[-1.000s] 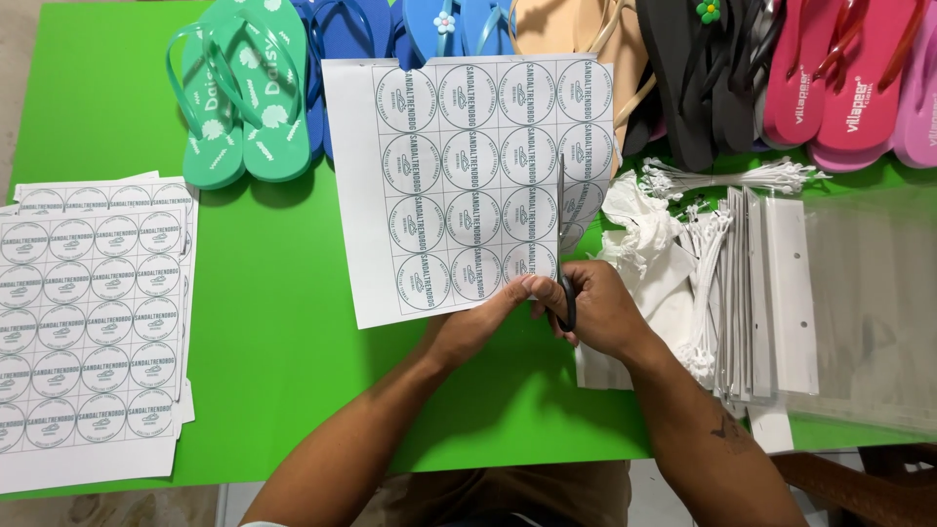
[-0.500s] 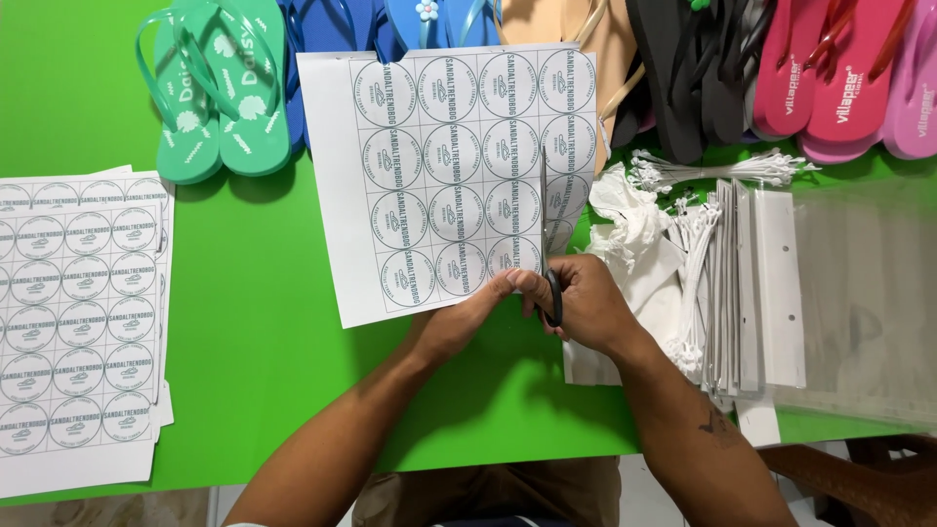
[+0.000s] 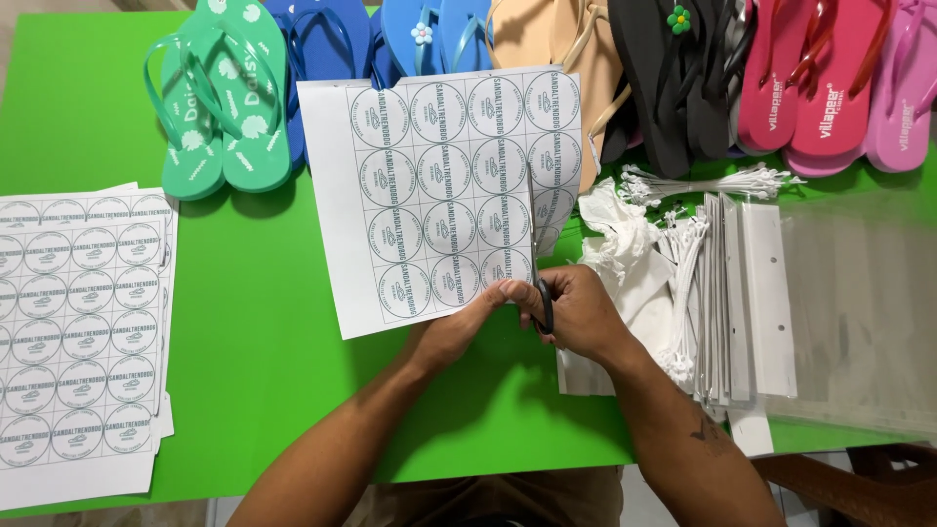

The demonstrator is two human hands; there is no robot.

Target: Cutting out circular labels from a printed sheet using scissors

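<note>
Far left of both hands, a stack (image 3: 78,342) of printed sheets lies flat on the green table (image 3: 264,322), each sheet gridded with round labels. Up and left of the left hand, a pair of green sandals (image 3: 220,98) rests at the table's far edge, with blue sandals (image 3: 390,34) just beside them. The left hand (image 3: 468,322) pinches the near edge of a single sheet (image 3: 439,195), thumb on top and fingers curled under it, holding it slightly raised and tilted above the table. The sheet spreads away from the hands, its far edge overlapping the blue sandals and a tan sandal (image 3: 547,39). Touching the left hand, the right hand (image 3: 581,312) is closed around the handles of scissors (image 3: 535,254); the blades run up along a line between the label columns near the sheet's right side, and a narrow strip of the sheet lies to the right of them. How far apart the blades stand cannot be told. Right of the right hand lie crumpled white paper scraps (image 3: 620,234), then bundles of white plastic ties (image 3: 683,283), white card strips (image 3: 756,293) and clear bags (image 3: 859,312). Beyond these, up and right of the hands, stand black sandals (image 3: 673,88), red sandals (image 3: 810,78) and a pink sandal (image 3: 903,88).
</note>
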